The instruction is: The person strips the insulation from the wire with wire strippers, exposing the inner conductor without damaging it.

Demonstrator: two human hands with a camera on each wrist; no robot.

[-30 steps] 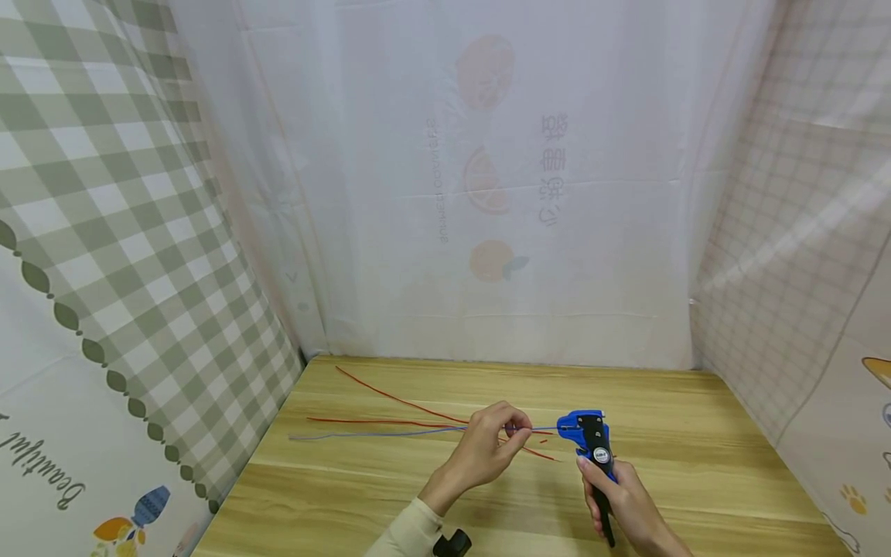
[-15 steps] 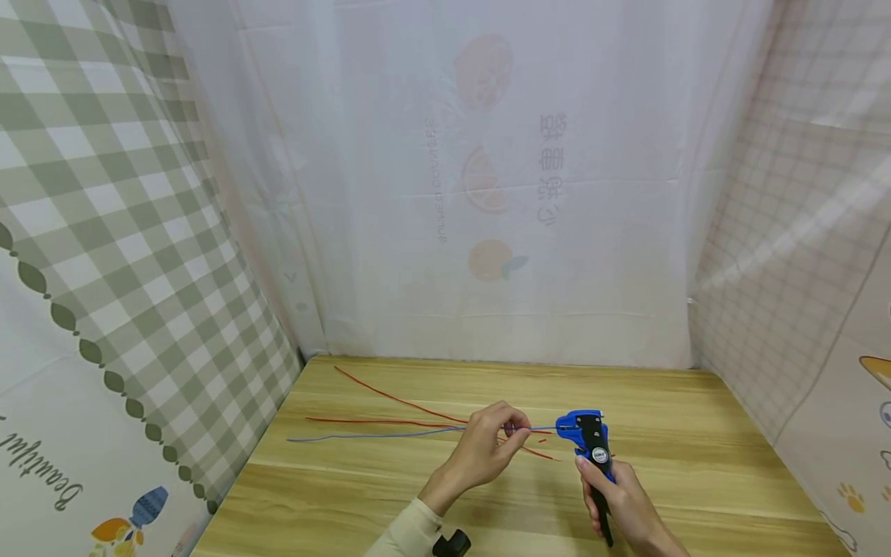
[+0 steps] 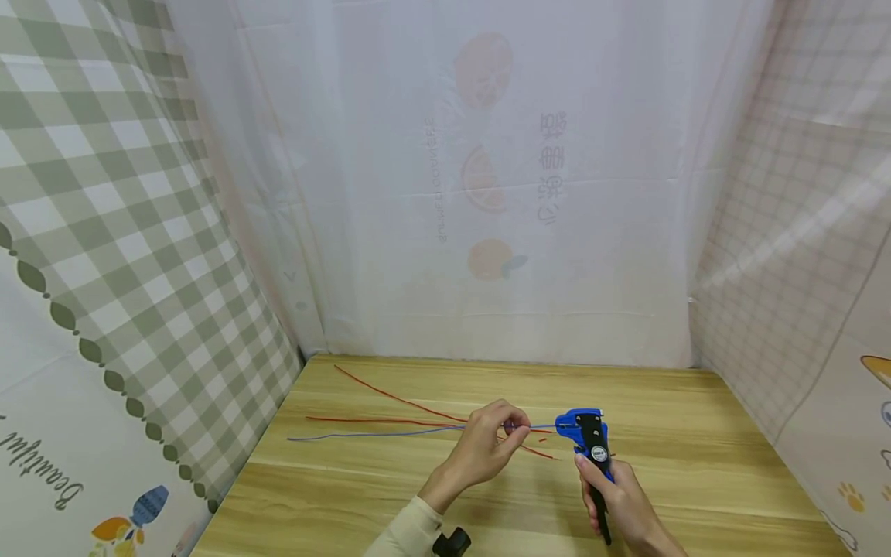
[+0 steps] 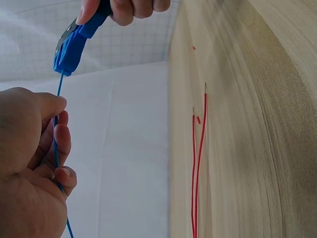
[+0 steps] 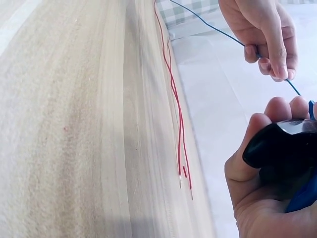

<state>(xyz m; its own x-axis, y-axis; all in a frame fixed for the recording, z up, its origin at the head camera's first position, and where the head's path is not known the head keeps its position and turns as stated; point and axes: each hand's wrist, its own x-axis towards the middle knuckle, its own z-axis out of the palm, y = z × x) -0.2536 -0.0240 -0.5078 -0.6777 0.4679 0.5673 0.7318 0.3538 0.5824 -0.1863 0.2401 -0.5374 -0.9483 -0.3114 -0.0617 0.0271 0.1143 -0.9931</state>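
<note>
A blue wire (image 3: 376, 435) runs from the left side through my left hand (image 3: 483, 449), whose thumb and fingers pinch it. Its right end sits in the nose of a blue and black wire stripper (image 3: 588, 430); how deep the tip goes is hidden. My right hand (image 3: 619, 491) grips the stripper's black handles, thumb on the near side. In the left wrist view, a short stretch of blue wire (image 4: 60, 85) shows between fingertips and stripper. Below the hands lie two red wires (image 4: 193, 163) with bare metal tips, beside a small red piece of insulation (image 4: 198, 120).
The wires lie on a wood-grain table (image 3: 390, 503). A second red scrap (image 4: 193, 48) lies farther along it in the left wrist view. White patterned curtain (image 3: 592, 294) stands behind the table, with a green checked cloth (image 3: 167, 178) on the left.
</note>
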